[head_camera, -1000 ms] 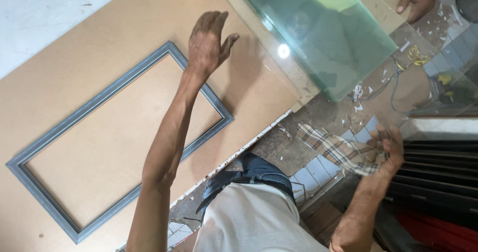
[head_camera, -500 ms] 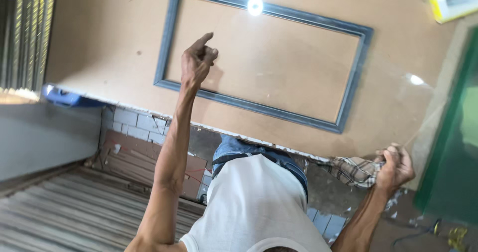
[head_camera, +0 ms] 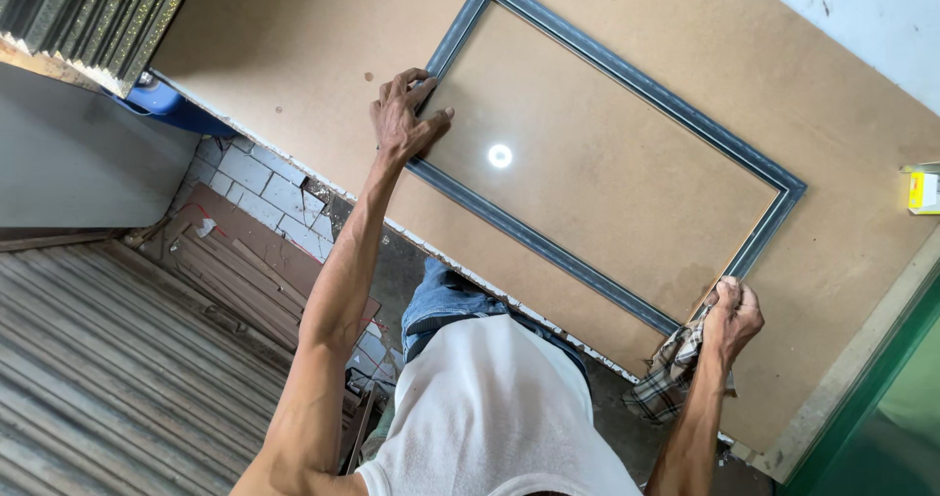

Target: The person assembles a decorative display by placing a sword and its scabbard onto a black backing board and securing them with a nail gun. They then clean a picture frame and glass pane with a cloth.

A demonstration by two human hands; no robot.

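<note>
A grey-blue rectangular picture frame (head_camera: 627, 70) lies flat on a brown board (head_camera: 294, 55). A glass pane (head_camera: 587, 173) sits inside it and shows a round light reflection. My left hand (head_camera: 403, 119) grips the pane's edge at the frame's near-left corner, fingers curled over the moulding. My right hand (head_camera: 734, 315) is closed on a checked cloth (head_camera: 671, 374) at the frame's near-right corner, touching the moulding there.
A small yellow box (head_camera: 922, 190) lies at the board's right edge, beside a green glass sheet (head_camera: 896, 427). Gold-patterned mouldings (head_camera: 88, 11) lean at the top left above a blue object (head_camera: 162, 104). Wooden strips (head_camera: 245, 271) and a corrugated shutter (head_camera: 98, 378) lie on the tiled floor.
My left hand, raised over the board before, has come down onto the frame's corner. My right hand with the cloth has moved up from the floor side to the frame's other corner. The view has swung round.
</note>
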